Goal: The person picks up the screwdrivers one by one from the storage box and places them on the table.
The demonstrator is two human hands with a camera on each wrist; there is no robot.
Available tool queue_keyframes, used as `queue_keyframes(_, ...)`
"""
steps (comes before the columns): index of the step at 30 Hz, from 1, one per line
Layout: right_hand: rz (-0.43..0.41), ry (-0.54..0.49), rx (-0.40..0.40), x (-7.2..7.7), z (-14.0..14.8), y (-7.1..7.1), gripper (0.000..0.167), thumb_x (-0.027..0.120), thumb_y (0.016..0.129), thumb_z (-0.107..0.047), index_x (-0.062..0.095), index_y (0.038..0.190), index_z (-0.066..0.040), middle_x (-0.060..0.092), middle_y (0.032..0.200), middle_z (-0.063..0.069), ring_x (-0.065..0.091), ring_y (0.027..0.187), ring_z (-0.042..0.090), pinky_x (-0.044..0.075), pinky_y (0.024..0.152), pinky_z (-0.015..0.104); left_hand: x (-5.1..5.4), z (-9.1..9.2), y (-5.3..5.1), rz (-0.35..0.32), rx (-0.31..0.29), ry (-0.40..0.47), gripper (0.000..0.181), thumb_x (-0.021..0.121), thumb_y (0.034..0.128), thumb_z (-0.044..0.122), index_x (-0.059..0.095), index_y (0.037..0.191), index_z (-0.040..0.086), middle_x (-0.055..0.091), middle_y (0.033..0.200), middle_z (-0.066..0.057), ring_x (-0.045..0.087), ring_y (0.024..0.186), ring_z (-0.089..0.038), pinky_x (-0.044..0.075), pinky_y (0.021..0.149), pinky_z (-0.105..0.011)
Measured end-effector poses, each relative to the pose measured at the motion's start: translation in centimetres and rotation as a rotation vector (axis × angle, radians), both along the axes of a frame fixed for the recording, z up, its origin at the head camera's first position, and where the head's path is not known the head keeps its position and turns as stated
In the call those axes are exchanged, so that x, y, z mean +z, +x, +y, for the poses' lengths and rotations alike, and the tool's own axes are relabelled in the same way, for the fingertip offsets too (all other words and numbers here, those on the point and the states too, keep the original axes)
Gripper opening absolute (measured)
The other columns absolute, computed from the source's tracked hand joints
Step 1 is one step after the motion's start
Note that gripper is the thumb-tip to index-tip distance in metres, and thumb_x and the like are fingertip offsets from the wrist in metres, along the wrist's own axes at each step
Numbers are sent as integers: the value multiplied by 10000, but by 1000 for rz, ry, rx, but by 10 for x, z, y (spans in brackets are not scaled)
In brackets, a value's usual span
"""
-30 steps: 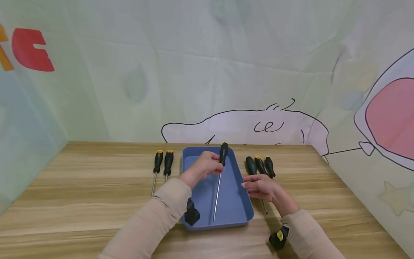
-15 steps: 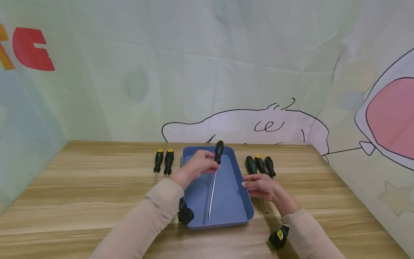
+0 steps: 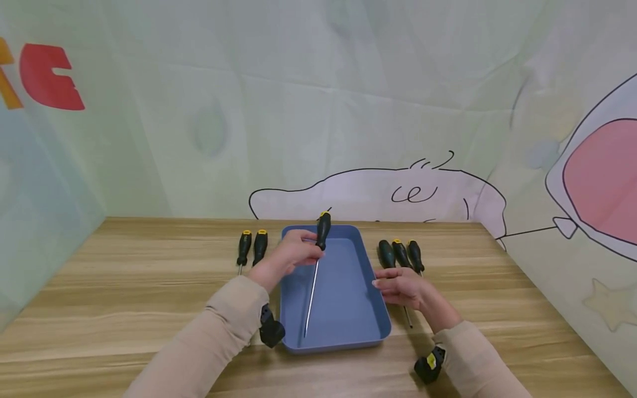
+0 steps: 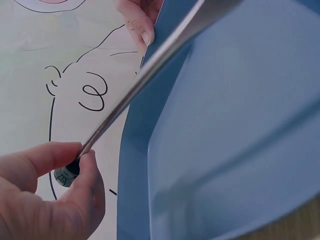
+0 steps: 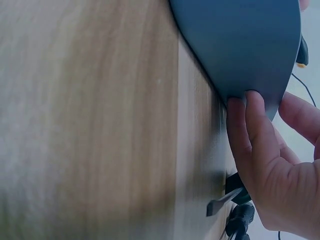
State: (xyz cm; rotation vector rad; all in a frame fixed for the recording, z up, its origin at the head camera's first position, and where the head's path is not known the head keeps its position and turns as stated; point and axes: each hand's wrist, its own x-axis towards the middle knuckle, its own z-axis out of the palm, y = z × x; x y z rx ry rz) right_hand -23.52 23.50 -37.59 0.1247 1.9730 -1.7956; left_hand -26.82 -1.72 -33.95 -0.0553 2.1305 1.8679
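My left hand (image 3: 298, 251) pinches a long screwdriver (image 3: 324, 229) near the collar of its black, yellow-capped handle. The screwdriver slants over the left half of a blue tray (image 3: 348, 309), its tip low over the tray floor; whether it touches cannot be told. In the left wrist view, thumb and finger of the left hand (image 4: 65, 195) hold the handle end of the steel shaft (image 4: 145, 75). My right hand (image 3: 405, 288) grips the tray's right wall. The right wrist view has the fingers of the right hand (image 5: 275, 170) flat against the outer wall, thumb at the rim.
Left of the tray lie two black-handled screwdrivers (image 3: 244, 247), partly covered by the left forearm. Three more screwdrivers (image 3: 400, 252) lie to the right, partly behind the right hand. The wooden table (image 3: 164, 287) meets a printed cloth backdrop (image 3: 164, 132).
The left hand has shifted leftward with the screwdriver, from the tray's right half to its left half. The right hand and the tray have stayed put.
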Motion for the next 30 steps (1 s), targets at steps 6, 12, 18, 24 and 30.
queue_keyframes(6, -5, -1, -9, -1, 1, 0, 459, 590, 865, -9, 444, 1278, 129, 661, 884, 60, 634, 786, 139, 536, 749, 309, 0, -5, 1, -6, 6, -3, 433, 606, 832, -61, 476, 1245, -73, 587, 1114, -230, 617, 969, -316, 538, 739, -302)
queue_keyframes(12, -6, -8, -2, -1, 0, 0, 463, 593, 865, -9, 438, 1277, 133, 661, 888, 62, 636, 790, 141, 536, 753, 313, -1, -10, 3, -15, 4, 17, 452, 605, 828, -65, 463, 1257, -81, 598, 1071, -226, 611, 961, -321, 538, 725, -289)
queue_keyframes(18, -9, 1, -7, 0, 1, 0, 459, 587, 867, -9, 440, 1280, 127, 662, 890, 63, 636, 794, 142, 535, 755, 312, -3, -20, 6, -7, -12, 18, 466, 598, 830, -65, 440, 1267, -95, 607, 1048, -220, 620, 937, -296, 536, 713, -272)
queue_keyframes(24, -4, -3, 3, 1, -1, 0, 476, 589, 867, -10, 425, 1292, 131, 662, 896, 59, 634, 798, 139, 534, 755, 309, -3, -32, 7, -4, -17, 25, 494, 597, 831, -52, 414, 1287, -100, 594, 1055, -204, 620, 830, -198, 531, 722, -257)
queue_keyframes(30, -5, -6, 5, 2, 0, 1, 477, 588, 869, -10, 424, 1296, 128, 660, 893, 58, 633, 797, 138, 534, 751, 305, -4, -43, 8, -15, -4, 49, 525, 581, 835, -67, 375, 1315, -119, 579, 1081, -226, 605, 737, -124, 527, 683, -222)
